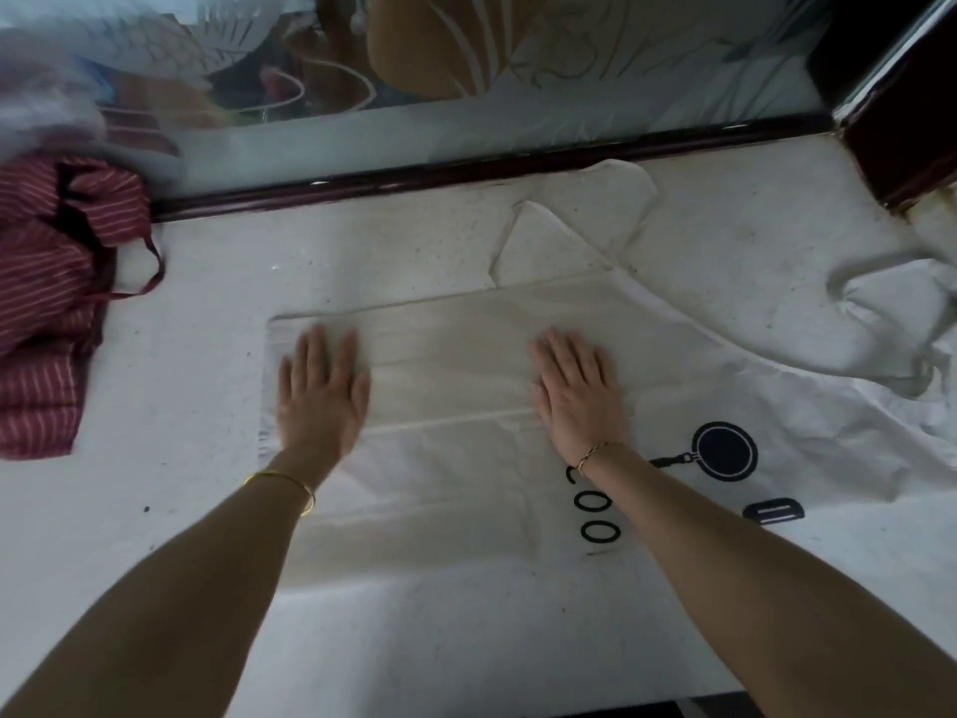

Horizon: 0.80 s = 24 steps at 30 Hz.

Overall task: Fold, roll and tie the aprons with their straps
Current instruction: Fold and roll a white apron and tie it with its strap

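A white apron (455, 386) lies spread flat on the counter (197, 510), partly folded over itself so that long creases run across it from left to right. Black print shows on its right part: a round pan shape and the letters "OO". Its right end is rumpled. A red striped apron (57, 282) sits crumpled in a heap at the counter's left edge, one strap (150, 272) looping out.
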### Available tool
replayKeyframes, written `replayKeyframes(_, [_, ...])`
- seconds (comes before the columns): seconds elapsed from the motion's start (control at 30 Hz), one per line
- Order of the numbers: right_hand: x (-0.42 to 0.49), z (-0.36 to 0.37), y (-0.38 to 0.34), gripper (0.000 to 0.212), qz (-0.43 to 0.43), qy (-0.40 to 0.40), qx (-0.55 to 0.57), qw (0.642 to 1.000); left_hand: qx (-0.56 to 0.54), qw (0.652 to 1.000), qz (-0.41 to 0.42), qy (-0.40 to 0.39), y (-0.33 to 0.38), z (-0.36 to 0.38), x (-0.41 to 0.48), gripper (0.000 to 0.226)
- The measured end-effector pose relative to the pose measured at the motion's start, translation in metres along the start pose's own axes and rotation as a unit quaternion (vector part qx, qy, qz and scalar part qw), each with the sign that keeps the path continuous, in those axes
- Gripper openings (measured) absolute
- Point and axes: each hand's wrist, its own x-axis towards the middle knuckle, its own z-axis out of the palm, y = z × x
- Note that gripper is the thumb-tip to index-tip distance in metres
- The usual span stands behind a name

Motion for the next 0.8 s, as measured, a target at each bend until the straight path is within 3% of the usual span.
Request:
replayKeyframes(0.07, [0.000, -0.002, 0.000, 0.050, 0.003, 0.010, 0.020, 1.000, 0.003, 1.000, 0.011, 0.025, 0.033, -0.006, 0.001, 0.057])
replayKeyframes(0.13, [-0.004, -0.007, 0.001, 0.045, 0.009, 0.039, 0.053, 0.998, -0.005, 0.990, 0.122, 0.073, 0.089, -0.010, -0.006, 0.053])
replayKeyframes(0.23, [-0.022, -0.014, 0.017, 0.055, 0.065, 0.082, 0.105, 0.989, -0.047, 0.974, 0.219, 0.022, 0.175, -0.011, -0.028, 0.052])
replayKeyframes(0.3, [-0.039, -0.016, 0.037, 0.054, 0.113, 0.098, 0.121, 0.981, -0.043, 0.976, 0.214, -0.008, 0.212, -0.006, -0.036, 0.056])
replayKeyframes(0.4, [-0.067, -0.013, 0.074, 0.043, 0.113, 0.075, 0.074, 0.988, -0.017, 0.975, 0.223, -0.020, 0.230, 0.009, -0.037, 0.065])
replayKeyframes(0.57, [-0.095, -0.010, 0.142, 0.055, 0.117, 0.014, 0.019, 0.993, -0.029, 0.975, 0.219, 0.007, 0.228, 0.019, -0.037, 0.061])
replayKeyframes(0.8, [-0.122, -0.017, 0.234, 0.064, 0.214, 0.025, 0.046, 0.976, -0.030, 0.975, 0.218, 0.033, 0.228, 0.021, -0.036, 0.060])
